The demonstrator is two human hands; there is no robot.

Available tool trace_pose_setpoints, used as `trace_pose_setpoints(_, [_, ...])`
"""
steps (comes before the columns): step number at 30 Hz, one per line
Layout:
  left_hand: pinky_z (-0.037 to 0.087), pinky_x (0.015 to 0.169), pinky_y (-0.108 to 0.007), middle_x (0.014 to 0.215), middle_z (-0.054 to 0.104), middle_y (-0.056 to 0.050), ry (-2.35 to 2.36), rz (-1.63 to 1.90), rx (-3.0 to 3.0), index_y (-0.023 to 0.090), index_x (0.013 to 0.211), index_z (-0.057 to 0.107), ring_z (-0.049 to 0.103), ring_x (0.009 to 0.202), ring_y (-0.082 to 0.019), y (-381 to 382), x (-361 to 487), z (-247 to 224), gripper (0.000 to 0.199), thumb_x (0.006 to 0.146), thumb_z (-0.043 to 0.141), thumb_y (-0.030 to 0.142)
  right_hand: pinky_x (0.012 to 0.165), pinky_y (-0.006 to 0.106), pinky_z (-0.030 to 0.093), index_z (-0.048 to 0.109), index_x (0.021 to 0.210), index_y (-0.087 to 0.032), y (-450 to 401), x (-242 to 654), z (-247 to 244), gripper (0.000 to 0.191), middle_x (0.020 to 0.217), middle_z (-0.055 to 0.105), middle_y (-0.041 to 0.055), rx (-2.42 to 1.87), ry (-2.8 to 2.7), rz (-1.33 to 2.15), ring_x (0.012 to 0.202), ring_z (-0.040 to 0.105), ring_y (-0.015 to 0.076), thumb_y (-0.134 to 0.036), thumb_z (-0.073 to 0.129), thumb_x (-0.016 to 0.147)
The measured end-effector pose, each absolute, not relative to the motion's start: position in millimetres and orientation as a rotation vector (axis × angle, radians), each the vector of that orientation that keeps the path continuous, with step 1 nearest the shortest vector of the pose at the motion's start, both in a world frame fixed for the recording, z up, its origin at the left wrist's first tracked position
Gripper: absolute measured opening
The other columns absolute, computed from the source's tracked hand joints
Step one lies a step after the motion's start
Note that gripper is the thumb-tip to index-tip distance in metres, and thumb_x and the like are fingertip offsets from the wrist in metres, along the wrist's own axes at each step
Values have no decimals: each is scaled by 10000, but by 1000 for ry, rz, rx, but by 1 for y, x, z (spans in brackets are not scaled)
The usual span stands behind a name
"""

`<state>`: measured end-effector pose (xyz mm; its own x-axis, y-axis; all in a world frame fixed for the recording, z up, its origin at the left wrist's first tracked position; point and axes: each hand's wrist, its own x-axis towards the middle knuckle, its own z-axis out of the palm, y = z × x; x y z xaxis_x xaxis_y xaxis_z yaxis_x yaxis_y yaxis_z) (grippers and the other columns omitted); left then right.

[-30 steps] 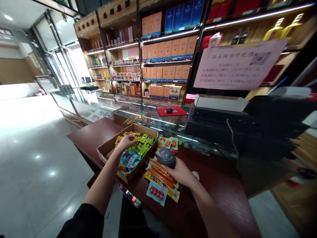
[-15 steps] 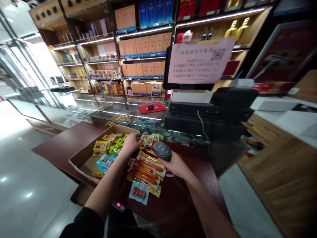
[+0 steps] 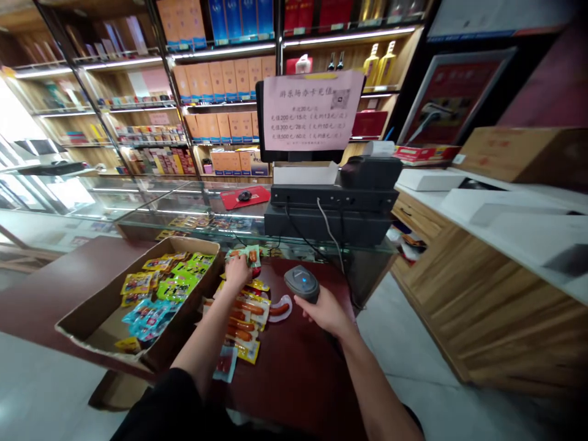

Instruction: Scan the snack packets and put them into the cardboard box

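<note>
My left hand (image 3: 237, 272) reaches to the far end of a row of packaged sausages, its fingers closed on a pale green sausage packet (image 3: 252, 255). Just in front lie long sausages in clear and yellow wrappers (image 3: 245, 324), partly covered by my left forearm. Nearest me is a light blue packet (image 3: 226, 364), also half hidden. My right hand (image 3: 325, 311) grips a dark grey barcode scanner (image 3: 302, 282) with a small blue light, held above the dark red table (image 3: 298, 373). A curved sausage in clear wrap (image 3: 280, 309) lies apart, left of the scanner hand.
Left of the sausages stands a cardboard box (image 3: 103, 306) with yellow, green and blue snack packets. Behind runs a glass counter (image 3: 193, 202) with a red mouse pad (image 3: 245, 197). A till (image 3: 331, 208) with hanging cables and a sign stands beyond. Wooden cabinets (image 3: 496, 306) are on the right.
My view has turned right. The left hand has moved from beside the box edge onto the green packet. My right hand and the scanner have moved away from the sausages, uncovering the curved one.
</note>
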<state>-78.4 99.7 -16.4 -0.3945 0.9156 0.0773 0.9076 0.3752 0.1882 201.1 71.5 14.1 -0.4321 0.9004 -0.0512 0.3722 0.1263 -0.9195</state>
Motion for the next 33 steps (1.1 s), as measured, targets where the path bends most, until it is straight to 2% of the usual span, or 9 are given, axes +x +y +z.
trace_pose_setpoints(7, [431, 888, -342, 1143, 660, -157, 2538, 402, 1728, 183, 1147, 628, 619, 1075, -286, 98, -77, -21, 323, 833, 596, 257, 418, 215, 434, 601, 887, -172, 67, 209, 13, 248, 524, 617, -17, -1261, -1823, 1289, 434, 582, 138, -379, 681, 776])
trace_pose_setpoints(10, [431, 911, -334, 1100, 699, -148, 2474, 636, 1684, 181, 1157, 652, 638, 1060, -273, 94, -81, -22, 329, 839, 566, 196, 449, 224, 455, 614, 903, -169, 66, 208, 10, 263, 550, 635, -5, -1231, -1839, 1266, 462, 600, 144, -394, 679, 783])
trace_pose_setpoints(12, [448, 895, -322, 1022, 727, -139, 2386, 915, 1558, 163, 1105, 683, 658, 1007, -259, 90, -83, -22, 286, 849, 574, 227, 473, 231, 466, 619, 905, -169, 65, 206, 12, 253, 559, 642, 1, -1208, -1861, 1242, 468, 603, 144, -389, 671, 792])
trace_pose_setpoints(15, [487, 762, -278, 836, 736, -87, 2101, 1342, 1280, 148, 933, 727, 677, 828, -214, 82, -86, -20, 251, 826, 638, 356, 507, 244, 476, 635, 923, -172, 63, 200, 20, 242, 584, 659, 14, -1167, -1893, 1199, 495, 619, 155, -374, 666, 793])
trace_pose_setpoints(18, [473, 599, -230, 705, 698, -36, 1744, 1580, 991, 132, 833, 726, 639, 649, -152, 71, -83, -14, 348, 722, 740, 461, 554, 266, 496, 662, 1006, -174, 58, 191, 29, 291, 643, 695, 35, -1134, -1907, 1159, 584, 663, 192, -348, 673, 772])
trace_pose_setpoints(20, [487, 580, -224, 722, 704, -33, 1539, 1633, 842, 122, 842, 729, 632, 621, -132, 64, -79, -8, 404, 635, 813, 458, 585, 279, 510, 675, 1042, -172, 54, 186, 35, 321, 677, 712, 47, -1107, -1918, 1151, 644, 682, 213, -329, 673, 761])
trace_pose_setpoints(24, [560, 660, -280, 769, 726, -54, 1319, 1641, 720, 109, 887, 739, 670, 668, -157, 53, -70, 5, 477, 548, 879, 413, 630, 296, 530, 688, 1048, -171, 46, 179, 40, 316, 714, 730, 58, -1071, -1957, 1138, 745, 703, 238, -290, 658, 757])
trace_pose_setpoints(28, [580, 653, -302, 737, 726, -57, 1304, 1640, 717, 92, 868, 742, 677, 642, -167, 49, -63, 12, 494, 521, 894, 409, 675, 307, 540, 694, 1045, -166, 43, 176, 40, 315, 758, 744, 65, -1069, -1979, 1120, 824, 710, 251, -258, 653, 747])
trace_pose_setpoints(33, [564, 595, -252, 730, 730, -56, 1322, 1617, 734, 93, 839, 747, 672, 610, -148, 47, -57, 16, 427, 540, 889, 362, 702, 313, 544, 703, 1007, -172, 43, 176, 39, 282, 781, 753, 62, -1068, -2005, 1083, 838, 712, 250, -243, 639, 741])
